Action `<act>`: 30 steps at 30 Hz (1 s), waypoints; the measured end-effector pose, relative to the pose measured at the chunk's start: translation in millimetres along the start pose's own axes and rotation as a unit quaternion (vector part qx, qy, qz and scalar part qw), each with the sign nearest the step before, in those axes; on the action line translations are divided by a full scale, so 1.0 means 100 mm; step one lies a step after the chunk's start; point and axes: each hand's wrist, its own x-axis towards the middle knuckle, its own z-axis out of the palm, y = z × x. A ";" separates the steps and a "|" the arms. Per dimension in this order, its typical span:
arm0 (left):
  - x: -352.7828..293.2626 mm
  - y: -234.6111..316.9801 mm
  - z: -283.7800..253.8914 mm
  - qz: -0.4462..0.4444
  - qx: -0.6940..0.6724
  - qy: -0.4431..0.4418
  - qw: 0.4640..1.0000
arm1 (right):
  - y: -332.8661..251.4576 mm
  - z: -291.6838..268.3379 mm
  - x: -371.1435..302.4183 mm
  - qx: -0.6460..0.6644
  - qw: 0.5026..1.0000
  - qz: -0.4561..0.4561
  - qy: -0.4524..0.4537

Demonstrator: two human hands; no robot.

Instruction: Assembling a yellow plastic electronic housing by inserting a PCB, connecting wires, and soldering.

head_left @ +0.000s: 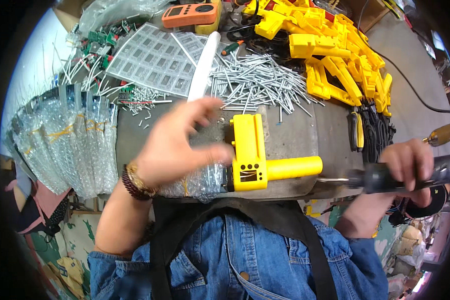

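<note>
Grey workbench [335, 142] across the frame, pretty cluttered. Bubble-wrapped bundles [67, 140] far left. Left of centre, left hand [170, 140], kinda blurry, thumb and fingers spread wide, seemingly gripping nothing; can't tell if touching yellow housing [249, 145]. Dead centre, that housing, handle [296, 168] pointing right, loose screws [265, 80] heaped above. Yellow casings [325, 46] upper right. Far right, right hand [409, 162], fingers wrapped round black driver [377, 178].

From my remote post, I see the housing [249, 140] on the table [297, 132], screws [265, 80] behind it, wrapped bundles [67, 150] to its left, sheets [150, 60] left of the screws, moulded parts [312, 46] rightward.
</note>
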 end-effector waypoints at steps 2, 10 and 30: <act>0.08 -0.05 -0.12 -0.073 0.162 0.173 0.969 | -0.41 0.07 -0.03 -0.125 0.981 -0.001 0.148; 0.41 -0.45 -0.22 -0.070 0.091 0.222 0.968 | -1.16 -1.30 -0.42 -0.873 0.308 0.213 0.313; -0.20 0.04 -0.23 -0.020 -0.623 0.037 0.781 | 1.08 -0.05 0.63 -0.620 0.767 0.161 0.026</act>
